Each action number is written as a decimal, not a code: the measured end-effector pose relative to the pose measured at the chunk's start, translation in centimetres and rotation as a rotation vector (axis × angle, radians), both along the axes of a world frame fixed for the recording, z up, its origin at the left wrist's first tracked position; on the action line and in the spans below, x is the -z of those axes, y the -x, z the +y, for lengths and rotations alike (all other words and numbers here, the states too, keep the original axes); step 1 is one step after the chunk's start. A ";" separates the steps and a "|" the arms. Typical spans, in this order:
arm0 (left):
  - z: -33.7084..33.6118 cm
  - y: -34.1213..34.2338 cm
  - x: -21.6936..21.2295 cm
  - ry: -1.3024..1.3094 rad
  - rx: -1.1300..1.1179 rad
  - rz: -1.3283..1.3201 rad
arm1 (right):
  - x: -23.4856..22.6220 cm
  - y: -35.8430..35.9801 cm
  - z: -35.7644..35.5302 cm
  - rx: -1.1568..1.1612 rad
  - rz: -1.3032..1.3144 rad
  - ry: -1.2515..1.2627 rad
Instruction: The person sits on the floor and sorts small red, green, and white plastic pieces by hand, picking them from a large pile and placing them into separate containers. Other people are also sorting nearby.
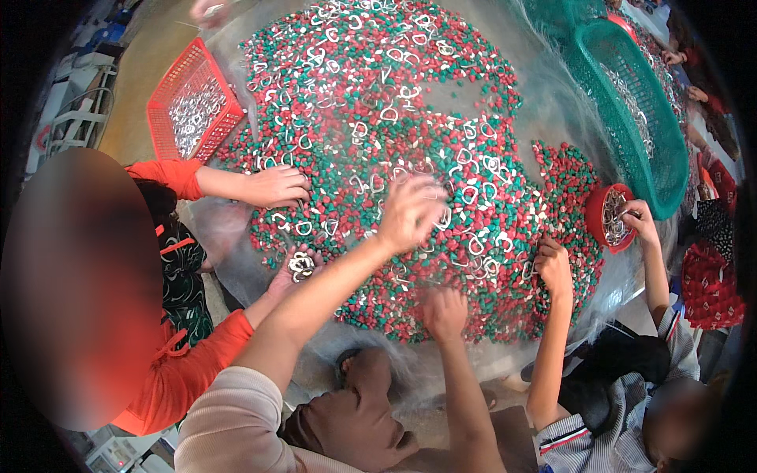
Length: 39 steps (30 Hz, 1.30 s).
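Left hand [410, 213]: blurred, over red and green pieces [378, 303]; hold cannot be told.
Right hand [445, 314]: blurred, among nearer pieces; cannot tell hold.

No readable lettering or numbers.

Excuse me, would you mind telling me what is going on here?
Several people are working over a pile of red, green and white pieces, with pale D-shaped rings scattered through it. The wearer's left hand, blurred, is over its middle and the right hand is close to its near edge; I cannot tell whether either holds anything. An orange-sleeved co-worker on the left has rings in one hand, and a striped-shirted co-worker on the right has one hand at a red bowl.
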<state>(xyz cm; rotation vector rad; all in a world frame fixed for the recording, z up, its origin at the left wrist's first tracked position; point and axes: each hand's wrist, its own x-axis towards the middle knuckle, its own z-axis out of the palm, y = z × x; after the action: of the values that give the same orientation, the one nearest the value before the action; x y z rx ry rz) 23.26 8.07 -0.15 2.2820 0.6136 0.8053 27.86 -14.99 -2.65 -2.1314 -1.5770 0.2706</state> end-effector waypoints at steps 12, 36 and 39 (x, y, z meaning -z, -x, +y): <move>18.3 -5.1 3.9 -0.400 -0.343 0.655 | 0.1 0.4 -0.1 -0.015 -0.006 0.008; 6.4 2.6 -5.9 1.594 0.442 -0.136 | -3.4 -0.8 -7.3 0.841 0.222 -0.123; 3.6 1.7 -3.1 1.238 0.430 0.040 | -4.6 -3.3 -3.0 0.720 0.325 -0.173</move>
<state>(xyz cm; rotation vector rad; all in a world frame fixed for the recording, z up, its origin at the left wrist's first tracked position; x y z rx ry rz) 21.52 11.66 2.97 1.1917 0.4138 0.0620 31.16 -18.02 1.91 -2.2187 -0.5729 0.2078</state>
